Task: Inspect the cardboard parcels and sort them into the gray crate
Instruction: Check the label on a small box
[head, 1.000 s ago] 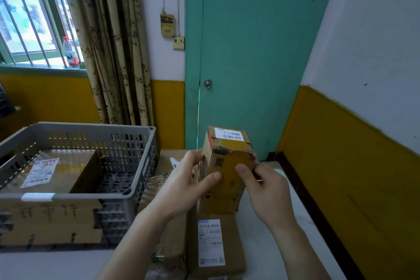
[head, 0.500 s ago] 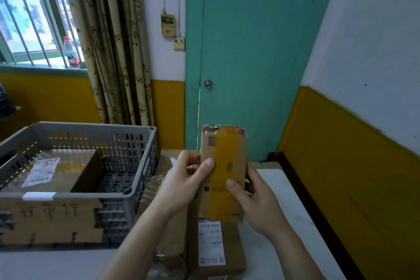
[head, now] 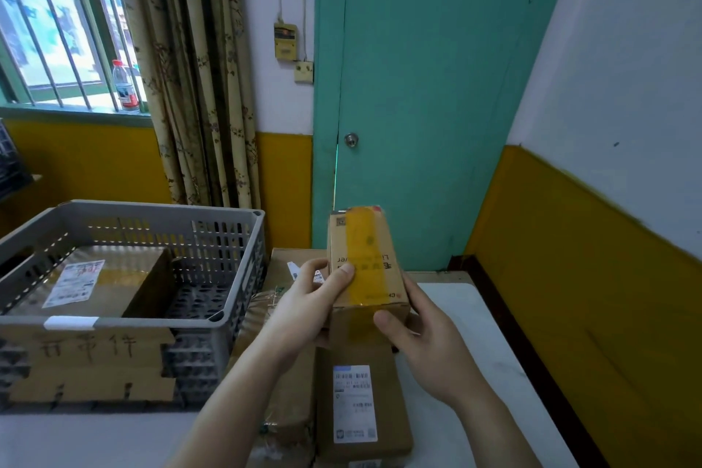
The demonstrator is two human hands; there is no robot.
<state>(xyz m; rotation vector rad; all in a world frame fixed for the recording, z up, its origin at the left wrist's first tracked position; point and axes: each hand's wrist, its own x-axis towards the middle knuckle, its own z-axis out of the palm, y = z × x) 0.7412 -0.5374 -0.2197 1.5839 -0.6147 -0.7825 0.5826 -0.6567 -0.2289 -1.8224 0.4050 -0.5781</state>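
I hold a small cardboard parcel [head: 362, 258] sealed with yellow tape above the table, between both hands. My left hand [head: 307, 308] grips its left side with the thumb on the taped face. My right hand [head: 421, 346] grips its lower right end, thumb on the near face. The gray crate [head: 224, 239] stands to the left of my hands on the table, with a flat labelled parcel [head: 91, 281] lying inside. Under my hands, a long parcel with a white label [head: 361, 403] lies on the table beside other parcels [head: 285, 384].
A cardboard sign with handwriting [head: 87, 361] covers the crate's front. The white table [head: 475, 334] reaches right toward a yellow and white wall. A teal door [head: 418, 106], a curtain and a barred window with a bottle [head: 125, 85] stand behind.
The held parcel has been turned over in my hands: its labelled end faced up a second ago, and now the long taped face tilts toward me. My hands shifted slightly along it.
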